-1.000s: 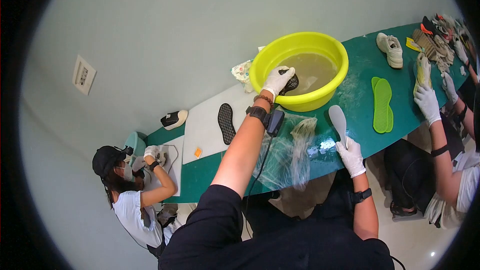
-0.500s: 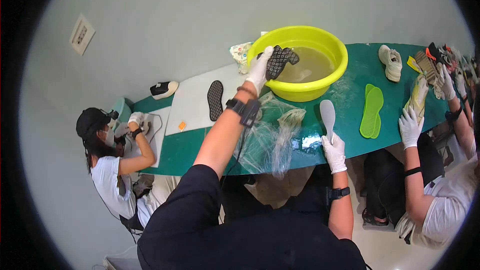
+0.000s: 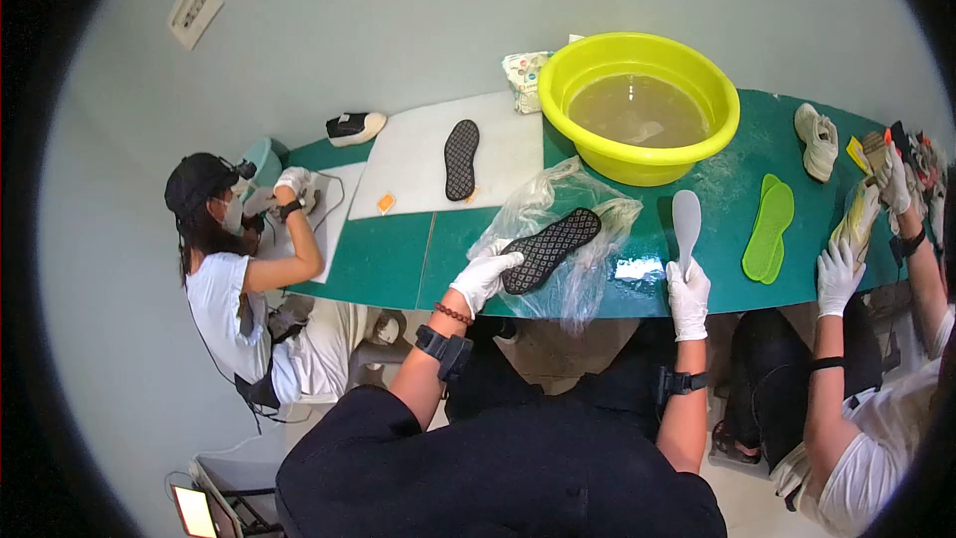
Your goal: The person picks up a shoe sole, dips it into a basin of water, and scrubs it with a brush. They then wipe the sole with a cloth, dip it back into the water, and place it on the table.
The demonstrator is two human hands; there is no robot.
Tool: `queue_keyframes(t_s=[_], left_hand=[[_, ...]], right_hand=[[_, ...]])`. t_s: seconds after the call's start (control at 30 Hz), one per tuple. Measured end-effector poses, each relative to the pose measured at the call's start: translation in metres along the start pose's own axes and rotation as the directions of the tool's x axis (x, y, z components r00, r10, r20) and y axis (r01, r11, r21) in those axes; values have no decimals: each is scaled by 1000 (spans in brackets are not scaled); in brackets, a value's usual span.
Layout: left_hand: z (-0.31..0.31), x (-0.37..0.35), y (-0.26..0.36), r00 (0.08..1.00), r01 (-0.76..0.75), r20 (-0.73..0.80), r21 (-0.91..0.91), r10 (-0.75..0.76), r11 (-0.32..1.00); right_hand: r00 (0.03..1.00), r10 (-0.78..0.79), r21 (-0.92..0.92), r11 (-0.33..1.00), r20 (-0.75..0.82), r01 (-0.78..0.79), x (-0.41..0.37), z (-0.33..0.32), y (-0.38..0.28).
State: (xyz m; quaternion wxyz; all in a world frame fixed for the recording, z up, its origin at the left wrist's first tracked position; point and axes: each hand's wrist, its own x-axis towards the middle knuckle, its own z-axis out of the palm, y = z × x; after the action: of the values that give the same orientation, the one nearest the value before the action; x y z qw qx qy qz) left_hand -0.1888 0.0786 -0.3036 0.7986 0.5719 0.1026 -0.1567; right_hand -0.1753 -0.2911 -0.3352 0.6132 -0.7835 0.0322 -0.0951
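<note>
My left hand (image 3: 482, 277), in a white glove, grips one end of a black insole (image 3: 551, 250) with a light diamond pattern. The insole is held at a slant above a crumpled clear plastic bag (image 3: 612, 214) at the table's front edge. Also gloved, my right hand (image 3: 688, 301) is wrapped round the handle of a whitish paddle-shaped tool (image 3: 686, 222), its broad end pointing away from me. Whether its underside carries bristles is hidden. Beyond both hands stands a yellow-green basin (image 3: 558, 105) of cloudy water.
A matching black insole (image 3: 460, 161) and an orange-and-white piece (image 3: 386, 203) lie on a white board (image 3: 398, 164). Green insoles (image 3: 769, 231) and a white shoe (image 3: 817, 142) are to the right. One person works at each side; the right one's gloved hand (image 3: 839, 274) touches a pale shoe.
My left hand has brought the black insole from the basin's rim down toward me, over the plastic bag. My right hand keeps its hold on the whitish tool. The view has shifted.
</note>
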Motion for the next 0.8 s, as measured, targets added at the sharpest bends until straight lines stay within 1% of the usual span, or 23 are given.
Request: queue_keyframes(t_s=[0.07,0.1,0.13,0.2,0.27,0.3,0.33,0.37,0.4,0.43,0.5,0.53,0.57,0.63,0.67,0.77,0.8], left_hand=[[-1,-15,7,997,57,-58,157,-48,986],[-5,-15,2,997,48,-61,219,-35,975],[-11,-12,-6,998,40,-65,278,-23,960],[-28,-1,-30,998,14,-59,422,12,907],[-38,-1,-45,965,-172,-41,644,258,746],[-17,-14,-28,928,-242,-13,737,371,631],[-1,-34,-8,927,30,-206,874,313,485],[21,-48,15,888,117,-242,941,392,316],[30,-48,22,794,-34,-141,961,592,274],[36,-46,29,648,-163,-44,967,761,195],[51,-31,52,620,-350,188,935,762,54],[57,-22,58,589,-440,304,898,749,-19],[59,-11,52,554,-516,435,849,709,-118],[60,13,35,637,-544,609,790,473,-283],[57,20,20,721,-544,616,787,318,-289],[49,28,-6,695,-495,628,771,350,-400],[48,32,-7,706,-496,614,785,354,-372]], right_hand=[[999,52,21,998,13,-53,0,2,8],[997,75,30,997,20,-76,2,0,8],[998,66,23,998,8,-66,0,1,-2],[996,90,85,992,26,-92,2,3,4],[993,114,129,985,43,-118,1,2,3],[991,124,139,982,54,-131,1,2,3],[990,129,144,980,51,-135,2,2,6],[990,134,148,979,50,-140,4,2,13],[990,129,171,976,56,-137,5,3,16],[997,72,166,983,24,-75,7,5,20],[987,147,154,976,62,-155,2,4,1],[986,153,155,975,61,-161,2,5,0],[986,159,159,973,56,-166,1,6,-1],[984,166,173,969,57,-174,2,5,1],[984,169,184,967,63,-178,3,4,5],[986,157,173,971,51,-163,4,4,9],[988,146,177,972,49,-152,4,4,8]])
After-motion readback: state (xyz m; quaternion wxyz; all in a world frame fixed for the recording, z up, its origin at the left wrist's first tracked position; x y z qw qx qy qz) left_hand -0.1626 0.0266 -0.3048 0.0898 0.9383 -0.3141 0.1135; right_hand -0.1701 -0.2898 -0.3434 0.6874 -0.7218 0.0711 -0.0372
